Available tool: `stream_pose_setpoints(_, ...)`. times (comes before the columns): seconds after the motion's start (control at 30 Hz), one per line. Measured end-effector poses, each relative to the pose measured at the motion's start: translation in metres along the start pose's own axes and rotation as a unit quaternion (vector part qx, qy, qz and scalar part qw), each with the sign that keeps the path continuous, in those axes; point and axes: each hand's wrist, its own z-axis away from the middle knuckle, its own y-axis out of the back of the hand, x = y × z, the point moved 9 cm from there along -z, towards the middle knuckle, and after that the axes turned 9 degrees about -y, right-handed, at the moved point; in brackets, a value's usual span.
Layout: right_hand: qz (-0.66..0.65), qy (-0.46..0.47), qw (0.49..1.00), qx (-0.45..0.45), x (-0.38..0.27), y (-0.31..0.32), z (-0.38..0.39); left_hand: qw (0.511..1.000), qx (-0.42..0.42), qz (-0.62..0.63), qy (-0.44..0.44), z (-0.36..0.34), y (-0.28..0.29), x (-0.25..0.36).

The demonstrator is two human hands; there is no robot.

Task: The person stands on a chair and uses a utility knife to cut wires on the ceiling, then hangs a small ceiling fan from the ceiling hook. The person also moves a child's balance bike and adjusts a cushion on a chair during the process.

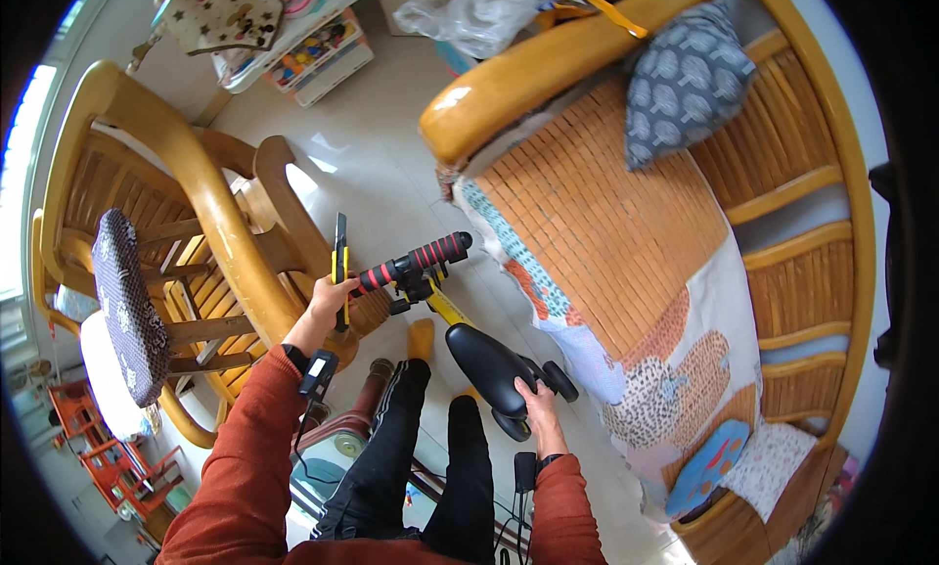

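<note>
Sleeves (pixel 235 467), left fingers (pixel 335 291) around cutter (pixel 339 260), right fingers (pixel 529 392) on saddle (pixel 481 361)

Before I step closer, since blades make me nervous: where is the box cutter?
In the head view, left of centre, the box cutter is in the left hand, beside the red-and-black handlebar.
</note>
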Motion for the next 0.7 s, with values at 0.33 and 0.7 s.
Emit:
stream_pose_setpoints(0.33,0.019,0.031,0.999,0.029,0.03,0.093,0.096,0.985,-0.149,-0.071,-0.046,0.128,-0.04,0.036)
stream_pose_setpoints(0.7,-0.029,0.061,0.997,0.043,0.045,0.152,0.243,0.963,-0.249,-0.058,-0.086,0.276,-0.042,0.108)
